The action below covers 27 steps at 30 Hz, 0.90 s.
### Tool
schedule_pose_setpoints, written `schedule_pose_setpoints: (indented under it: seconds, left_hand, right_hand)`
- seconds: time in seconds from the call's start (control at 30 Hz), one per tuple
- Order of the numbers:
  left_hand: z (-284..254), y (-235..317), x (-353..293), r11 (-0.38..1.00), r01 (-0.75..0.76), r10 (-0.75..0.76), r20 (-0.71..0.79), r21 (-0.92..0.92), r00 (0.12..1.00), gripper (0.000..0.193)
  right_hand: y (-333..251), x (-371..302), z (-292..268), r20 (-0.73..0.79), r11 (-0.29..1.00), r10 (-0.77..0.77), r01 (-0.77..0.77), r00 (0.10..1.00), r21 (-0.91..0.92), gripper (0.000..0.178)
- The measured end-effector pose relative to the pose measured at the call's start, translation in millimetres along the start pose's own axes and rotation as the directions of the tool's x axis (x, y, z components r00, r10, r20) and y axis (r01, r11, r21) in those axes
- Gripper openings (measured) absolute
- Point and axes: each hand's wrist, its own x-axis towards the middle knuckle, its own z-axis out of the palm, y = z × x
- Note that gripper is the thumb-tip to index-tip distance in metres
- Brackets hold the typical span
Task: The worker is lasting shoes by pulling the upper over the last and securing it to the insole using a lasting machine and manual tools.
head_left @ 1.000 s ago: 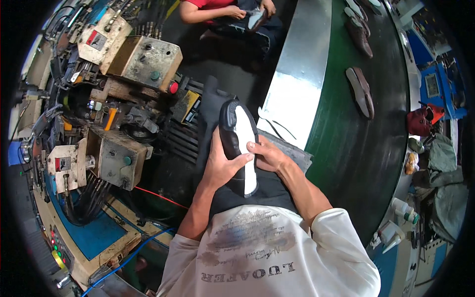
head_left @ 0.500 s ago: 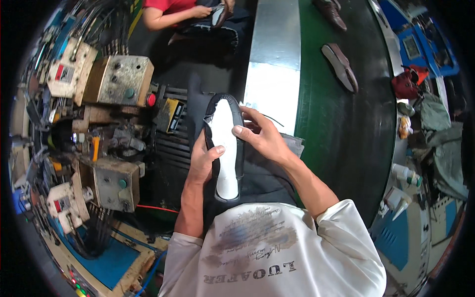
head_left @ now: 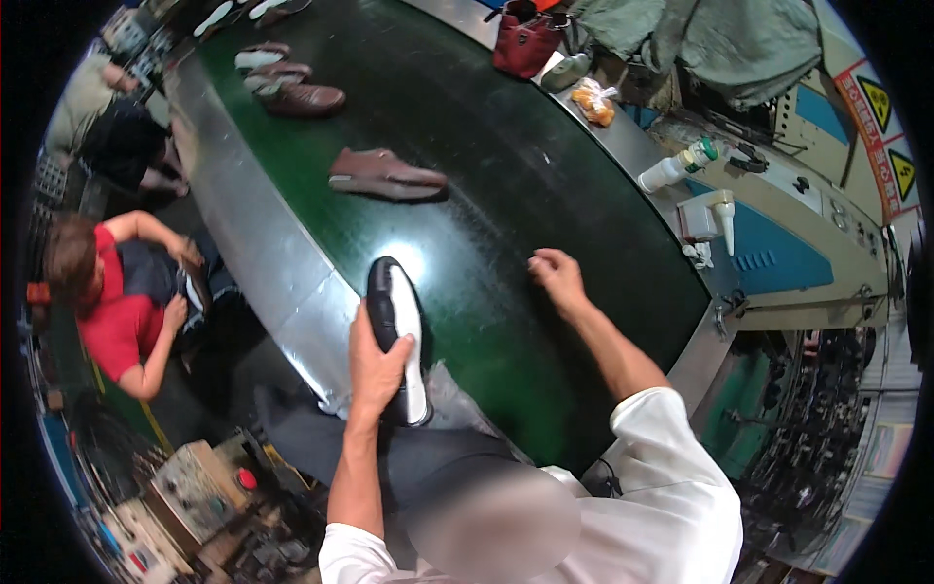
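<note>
My left hand [head_left: 375, 365] is closed around a shoe [head_left: 381, 302] with a black upper and a long white sole. The shoe stands nearly upright in the picture, white face toward me, the thumb pressed on that face. It is held above the near left edge of a dark green conveyor belt [head_left: 467, 243]. To the right, apart from the shoe, my right hand [head_left: 562, 284] is over the belt with its fingers loosely bent; no object shows in it. A brown shoe [head_left: 384, 175] lies on the belt beyond my hands.
Several more shoes [head_left: 304, 97] lie farther along the belt. A metal ledge [head_left: 263, 234] borders its left side, where a co-worker in red [head_left: 122, 302] handles a shoe. Along the right edge stand a red bag [head_left: 525, 41], a white bottle [head_left: 671, 170] and machinery [head_left: 778, 243].
My view has turned right, from the machines to the belt. My right hand has let go of the black shoe and moved away to the right; my left hand still holds it.
</note>
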Motion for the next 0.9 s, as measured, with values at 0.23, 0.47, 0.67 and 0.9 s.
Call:
schedule_pose_setpoints:
  seconds: [0.23,0.47,0.67,0.9]
  left_hand:
    - [113,-27,78,0.840,-0.192,0.058,0.269,0.507,0.961,0.100]
    - [142,-58,96,0.872,0.004,-0.132,0.226,0.489,0.965,0.098]
    - [149,-64,90,0.858,-0.029,-0.069,0.171,0.512,0.983,0.097]
    - [149,-62,89,0.860,0.003,-0.089,0.143,0.511,0.986,0.100]
  right_hand:
    - [5,158,-113,-0.397,0.871,-0.187,-0.036,0.899,-0.491,0.063]
    - [73,119,-83,-0.400,0.831,-0.337,0.069,0.853,-0.552,0.084]
    - [28,225,-271,-0.777,0.959,-0.153,-0.098,0.611,-0.266,0.119]
    - [-28,270,-290,-0.663,0.944,-0.281,0.073,0.694,-0.323,0.062]
